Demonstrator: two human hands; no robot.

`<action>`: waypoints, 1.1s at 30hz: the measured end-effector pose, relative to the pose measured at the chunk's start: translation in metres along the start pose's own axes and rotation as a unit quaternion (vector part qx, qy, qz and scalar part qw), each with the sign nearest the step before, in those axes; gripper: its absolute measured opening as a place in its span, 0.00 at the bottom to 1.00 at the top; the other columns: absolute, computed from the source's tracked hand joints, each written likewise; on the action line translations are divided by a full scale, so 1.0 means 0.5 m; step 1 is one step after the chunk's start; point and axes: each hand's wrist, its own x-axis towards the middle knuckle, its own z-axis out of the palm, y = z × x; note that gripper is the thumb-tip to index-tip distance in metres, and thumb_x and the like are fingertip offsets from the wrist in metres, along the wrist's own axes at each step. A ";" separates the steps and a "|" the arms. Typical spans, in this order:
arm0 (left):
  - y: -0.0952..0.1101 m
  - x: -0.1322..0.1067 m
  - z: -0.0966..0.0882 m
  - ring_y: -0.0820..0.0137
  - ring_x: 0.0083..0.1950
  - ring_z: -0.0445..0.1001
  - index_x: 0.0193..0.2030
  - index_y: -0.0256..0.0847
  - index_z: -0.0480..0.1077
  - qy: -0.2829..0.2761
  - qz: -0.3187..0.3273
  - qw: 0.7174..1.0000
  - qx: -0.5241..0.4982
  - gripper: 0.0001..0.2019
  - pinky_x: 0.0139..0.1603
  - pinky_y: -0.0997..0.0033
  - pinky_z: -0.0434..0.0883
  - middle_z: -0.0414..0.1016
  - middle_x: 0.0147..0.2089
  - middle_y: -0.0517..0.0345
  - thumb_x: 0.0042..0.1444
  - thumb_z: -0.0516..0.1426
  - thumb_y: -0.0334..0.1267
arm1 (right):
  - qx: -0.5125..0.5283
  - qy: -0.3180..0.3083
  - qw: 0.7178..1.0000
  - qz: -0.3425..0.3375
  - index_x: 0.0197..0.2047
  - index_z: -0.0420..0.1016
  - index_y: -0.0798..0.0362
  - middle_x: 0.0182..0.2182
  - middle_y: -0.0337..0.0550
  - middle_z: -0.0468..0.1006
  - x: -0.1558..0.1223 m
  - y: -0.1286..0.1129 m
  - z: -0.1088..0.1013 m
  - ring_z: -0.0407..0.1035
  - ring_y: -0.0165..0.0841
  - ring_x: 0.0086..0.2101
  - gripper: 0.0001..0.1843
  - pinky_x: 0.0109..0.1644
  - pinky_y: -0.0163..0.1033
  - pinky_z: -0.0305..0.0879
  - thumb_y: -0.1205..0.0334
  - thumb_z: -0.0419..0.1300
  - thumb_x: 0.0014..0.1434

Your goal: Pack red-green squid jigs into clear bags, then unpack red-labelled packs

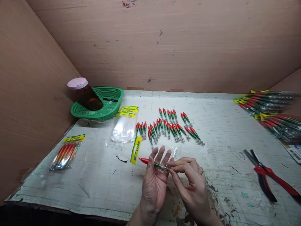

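A red and green fishing lure point(144, 160) lies across the upturned palm of my left hand point(155, 185). The thumb rests over it while the other fingers stretch out behind. A clear plastic bag with a yellow BCT LURE header point(135, 151) surrounds the lure, its header sticking out to the left. My right hand point(190, 180) pinches at the hook end of the lure, thumb and forefinger together; whether they grip the hooks or the bag's film is hard to tell. Just behind the hands, several matching loose lures point(164, 127) lie in uneven rows.
Left of the loose lures is a stack of clear header bags point(124, 125). A green basket point(113, 113) holds a lidded bottle point(88, 95) and a black pen. Packed lures point(67, 152) lie at left, more bagged lures point(270, 100) at far right. Red-handled pliers point(262, 169) lie right.
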 end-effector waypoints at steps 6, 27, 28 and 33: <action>-0.002 0.004 -0.002 0.54 0.55 0.75 0.43 0.40 0.77 0.017 -0.016 1.000 0.013 0.14 0.60 0.53 0.67 0.79 0.50 0.46 0.52 0.63 0.45 | -0.004 -0.025 1.000 -0.017 0.40 0.69 0.50 0.38 0.42 0.78 0.000 0.002 0.001 0.68 0.36 0.40 0.08 0.44 0.45 0.55 0.72 0.52 0.63; 0.037 0.008 0.002 0.65 0.55 0.75 0.48 0.41 0.77 0.073 -0.054 0.994 0.053 0.19 0.58 0.62 0.70 0.77 0.53 0.51 0.67 0.44 0.39 | -0.198 -0.024 0.980 0.019 0.41 0.72 0.53 0.32 0.45 0.72 0.064 0.325 -0.108 0.68 0.38 0.33 0.11 0.35 0.43 0.67 0.67 0.51 0.57; 0.036 0.008 0.002 0.65 0.55 0.75 0.48 0.41 0.77 0.070 -0.057 0.994 0.056 0.19 0.59 0.62 0.70 0.77 0.53 0.51 0.67 0.45 0.38 | -0.194 -0.029 0.980 0.017 0.41 0.72 0.52 0.33 0.46 0.72 0.065 0.324 -0.107 0.68 0.38 0.34 0.11 0.36 0.43 0.67 0.67 0.51 0.57; 0.037 0.009 0.003 0.65 0.54 0.75 0.48 0.38 0.76 0.061 -0.066 0.994 0.061 0.18 0.60 0.62 0.69 0.78 0.52 0.49 0.67 0.45 0.38 | -0.159 -0.066 0.985 0.012 0.39 0.71 0.52 0.31 0.44 0.72 0.074 0.302 -0.147 0.68 0.34 0.29 0.07 0.32 0.39 0.67 0.63 0.53 0.59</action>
